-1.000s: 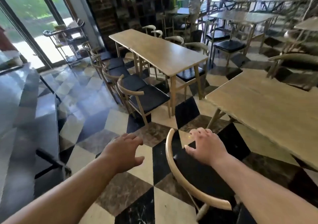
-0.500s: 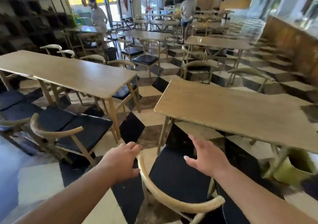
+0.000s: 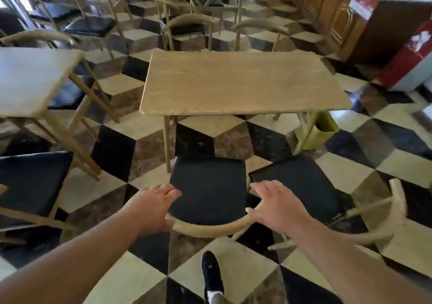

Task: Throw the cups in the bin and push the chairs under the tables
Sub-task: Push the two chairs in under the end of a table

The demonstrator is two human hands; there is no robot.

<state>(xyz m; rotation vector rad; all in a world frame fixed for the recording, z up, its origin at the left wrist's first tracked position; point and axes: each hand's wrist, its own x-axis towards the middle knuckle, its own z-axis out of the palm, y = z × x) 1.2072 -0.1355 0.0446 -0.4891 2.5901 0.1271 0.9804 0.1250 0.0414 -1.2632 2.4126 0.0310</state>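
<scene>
A chair with a black seat (image 3: 208, 186) and a curved wooden backrest (image 3: 210, 228) stands in front of me, facing a bare wooden table (image 3: 240, 84). Its seat front is at the table's near edge. My left hand (image 3: 154, 208) lies on the backrest's left end. My right hand (image 3: 273, 205) lies on its right end. Both have the thumb hooked at the rail and the fingers spread over the seat. A second black-seated chair (image 3: 297, 186) stands askew to the right, touching the first. A yellow-green bin (image 3: 320, 133) sits under the table's right end. No cups are visible.
Another table (image 3: 35, 79) stands at left, with a black-seated chair (image 3: 30, 182) pulled out beside it. More tables and chairs (image 3: 187, 23) fill the back. A red and white cabinet (image 3: 411, 55) stands at far right. My foot in a black shoe (image 3: 211, 273) is behind the chair.
The view has swung right, so I face the table squarely. The chair has turned toward the table, and both hands have settled on its backrest ends.
</scene>
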